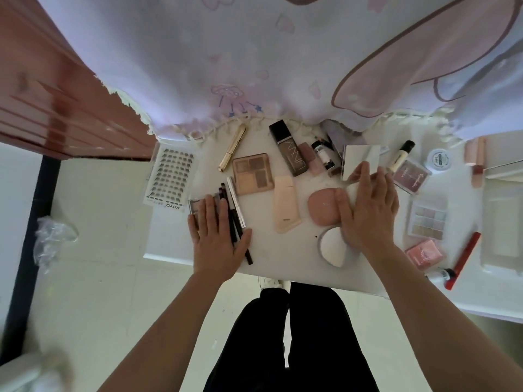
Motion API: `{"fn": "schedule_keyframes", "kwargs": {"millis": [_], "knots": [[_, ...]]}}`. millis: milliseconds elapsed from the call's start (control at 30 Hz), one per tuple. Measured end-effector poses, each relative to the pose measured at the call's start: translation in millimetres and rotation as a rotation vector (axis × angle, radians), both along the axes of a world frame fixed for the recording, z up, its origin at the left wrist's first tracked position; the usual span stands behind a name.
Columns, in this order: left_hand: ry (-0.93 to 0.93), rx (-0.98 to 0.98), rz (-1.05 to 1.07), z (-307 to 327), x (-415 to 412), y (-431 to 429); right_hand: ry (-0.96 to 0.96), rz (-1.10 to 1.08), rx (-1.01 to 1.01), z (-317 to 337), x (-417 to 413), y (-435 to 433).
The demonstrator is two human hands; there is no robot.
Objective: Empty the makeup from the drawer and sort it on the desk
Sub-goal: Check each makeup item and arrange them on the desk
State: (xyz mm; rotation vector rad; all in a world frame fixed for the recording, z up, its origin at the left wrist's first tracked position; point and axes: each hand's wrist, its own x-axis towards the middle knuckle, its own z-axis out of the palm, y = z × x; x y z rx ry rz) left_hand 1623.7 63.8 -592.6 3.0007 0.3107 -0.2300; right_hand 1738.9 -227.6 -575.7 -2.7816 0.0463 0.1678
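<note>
Black trousers (288, 335) showing below; L hand (218, 236) lying flat, fingers spread, on pencils (235, 219); R hand (368, 206) pressing flat on pink compact (322, 206).

A pale lilac cloth (198, 66) with a pink print and fringed hem is hanging over the back of the white desk (294, 250). Reddish-brown wooden furniture (56, 94) is standing upper left, above a black post (36, 207). Pale floor tiles (99, 222) are catching soft light.

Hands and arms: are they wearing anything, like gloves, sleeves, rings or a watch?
No gloves. The left hand and right hand are bare, with no rings that I can see. The left arm and right arm are bare too: no sleeves, watch or bracelet show.
</note>
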Motion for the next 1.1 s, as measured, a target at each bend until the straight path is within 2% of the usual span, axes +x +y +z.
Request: {"fn": "schedule_keyframes", "kwargs": {"millis": [267,433,567,667,800,933,1100], "knots": [[-0.011,0.025,-0.042,-6,4,4,-0.009,-0.023,0.048,0,-6,16],[0.002,0.02,-0.08,-7,4,11,-0.14,-0.018,0.064,10,-10,49],[0.022,-0.017,-0.082,-4,4,16,-0.232,0.173,0.152,20,-19,90],[-0.005,-0.017,-0.074,-2,5,18,-0.19,0.324,0.22,8,-29,107],[-0.047,0.018,-0.074,-1,6,20,-0.122,0.436,0.124,-7,-38,109],[-0.071,0.005,-0.022,-4,12,16,-0.138,0.358,0.111,5,-31,104],[-0.087,0.001,0.019,-3,17,8,-0.113,0.123,0.003,12,-7,71]]}}
